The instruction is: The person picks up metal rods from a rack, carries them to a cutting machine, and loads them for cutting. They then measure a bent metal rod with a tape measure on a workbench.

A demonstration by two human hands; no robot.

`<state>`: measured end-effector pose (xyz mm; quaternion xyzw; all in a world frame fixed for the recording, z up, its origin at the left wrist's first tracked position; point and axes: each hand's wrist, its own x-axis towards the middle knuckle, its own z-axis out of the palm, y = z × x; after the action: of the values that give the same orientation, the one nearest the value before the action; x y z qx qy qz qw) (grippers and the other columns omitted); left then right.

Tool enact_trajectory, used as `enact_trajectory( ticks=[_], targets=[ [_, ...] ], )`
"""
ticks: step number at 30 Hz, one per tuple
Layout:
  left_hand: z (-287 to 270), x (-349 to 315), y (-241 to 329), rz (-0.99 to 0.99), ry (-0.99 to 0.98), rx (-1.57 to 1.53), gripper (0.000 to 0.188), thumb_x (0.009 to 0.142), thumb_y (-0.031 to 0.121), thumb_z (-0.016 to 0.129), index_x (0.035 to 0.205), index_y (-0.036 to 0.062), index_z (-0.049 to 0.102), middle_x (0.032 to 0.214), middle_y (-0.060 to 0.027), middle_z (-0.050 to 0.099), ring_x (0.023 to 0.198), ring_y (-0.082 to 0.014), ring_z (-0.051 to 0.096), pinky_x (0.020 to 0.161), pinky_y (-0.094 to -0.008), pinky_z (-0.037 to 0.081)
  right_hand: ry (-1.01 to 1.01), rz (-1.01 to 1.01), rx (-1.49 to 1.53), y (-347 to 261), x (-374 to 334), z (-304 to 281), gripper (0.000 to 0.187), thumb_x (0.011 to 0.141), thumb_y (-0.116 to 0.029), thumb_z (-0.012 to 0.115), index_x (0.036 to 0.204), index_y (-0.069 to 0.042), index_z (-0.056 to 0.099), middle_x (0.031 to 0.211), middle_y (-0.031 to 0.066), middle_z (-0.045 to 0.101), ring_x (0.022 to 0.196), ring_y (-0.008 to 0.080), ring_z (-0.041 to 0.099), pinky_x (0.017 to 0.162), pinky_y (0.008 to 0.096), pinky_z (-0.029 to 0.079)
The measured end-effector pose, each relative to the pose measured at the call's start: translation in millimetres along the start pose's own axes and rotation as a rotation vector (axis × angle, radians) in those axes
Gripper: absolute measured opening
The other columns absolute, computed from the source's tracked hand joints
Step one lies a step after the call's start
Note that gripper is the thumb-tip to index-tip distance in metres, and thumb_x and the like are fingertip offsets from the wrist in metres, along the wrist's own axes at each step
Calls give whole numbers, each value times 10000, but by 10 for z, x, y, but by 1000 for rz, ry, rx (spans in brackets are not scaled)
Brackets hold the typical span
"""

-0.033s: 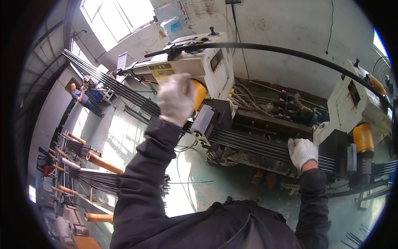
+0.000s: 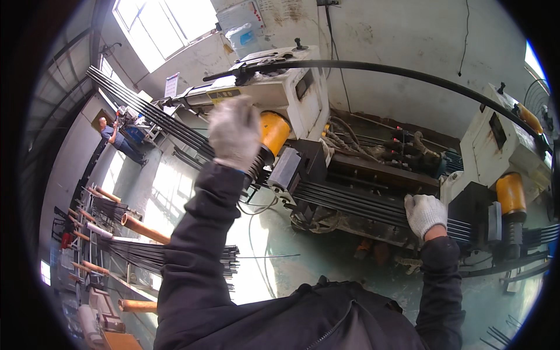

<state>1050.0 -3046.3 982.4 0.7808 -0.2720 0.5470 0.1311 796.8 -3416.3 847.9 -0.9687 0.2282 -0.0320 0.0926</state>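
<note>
The left hand (image 2: 235,134), blurred, has shifted left, uncovering more of the yellow cylinder (image 2: 274,133) (whether its fingers pinch anything cannot be told). The right hand (image 2: 425,214) rests bent over the black rods (image 2: 350,202); its grip is unclear. The rods lie along the left white machine's (image 2: 307,111) near side, long axis running far left to near right.

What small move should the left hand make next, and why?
Probably lower the left hand toward the black rods: it appears raised beside the yellow cylinder, though blur hides its fingers, while the right hand rests on the rods.
</note>
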Motion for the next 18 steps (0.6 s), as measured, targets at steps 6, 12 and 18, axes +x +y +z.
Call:
enact_trajectory(
  ticks=[6, 12, 18],
  targets=[
    [-370, 658, -1214, -414, 231, 302, 266, 981, 235, 703, 1140, 37, 784, 1147, -222, 796, 1092, -377, 764, 994, -508, 580, -26, 37, -34, -43, 0, -44, 518, 1098, -442, 511, 922, -82, 840, 944, 222, 797, 940, 445, 772, 886, 549, 609],
    [-461, 1283, -1624, -595, 108, 33, 307, 973, 239, 659, 1150, 10, 760, 1076, -232, 772, 1008, -431, 743, 921, -535, 582, -111, -27, 54, 66, -26, -36, 481, 1082, -444, 516, 1005, -117, 860, 997, 203, 808, 958, 424, 786, 851, 551, 624],
    [-340, 1607, -1272, -663, 16, -752, 251, 939, 144, 688, 1143, 3, 730, 1043, -199, 738, 932, -384, 722, 839, -506, 585, 416, -150, 69, 274, -382, -697, 234, 967, -318, 725, 991, -90, 772, 899, 164, 775, 900, 398, 761, 821, 526, 614]
  ],
)
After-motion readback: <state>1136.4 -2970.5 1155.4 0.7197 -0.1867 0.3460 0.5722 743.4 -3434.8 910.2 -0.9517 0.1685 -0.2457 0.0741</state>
